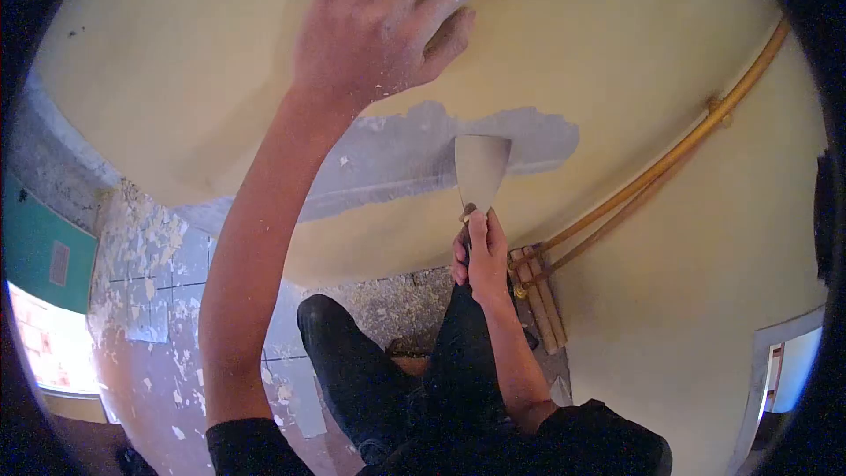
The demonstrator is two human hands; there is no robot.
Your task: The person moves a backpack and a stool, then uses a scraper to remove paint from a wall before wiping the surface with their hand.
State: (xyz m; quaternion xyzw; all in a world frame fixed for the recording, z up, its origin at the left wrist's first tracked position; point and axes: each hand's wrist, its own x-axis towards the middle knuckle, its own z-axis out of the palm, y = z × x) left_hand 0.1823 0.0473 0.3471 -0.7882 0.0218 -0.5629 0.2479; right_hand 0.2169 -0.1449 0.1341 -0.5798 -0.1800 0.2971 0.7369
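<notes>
My left hand [379,26] is stretched out against the pale yellow wall [634,62], fingers spread, some fingertips near the top edge of the view. Below, my right hand [485,260] grips the handle of a putty knife [482,167], whose wide metal blade points up the wall. The blade overlaps a long grey patch [397,154] where the yellow paint is gone, with ragged edges. My left forearm crosses in front of this patch and hides part of it.
A yellow pipe [687,145] runs diagonally along the wall at right, down to some wooden slats [539,300]. Paint flakes litter the tiled floor [185,300] at left. A teal panel [53,247] stands far left, a doorway [780,379] lower right.
</notes>
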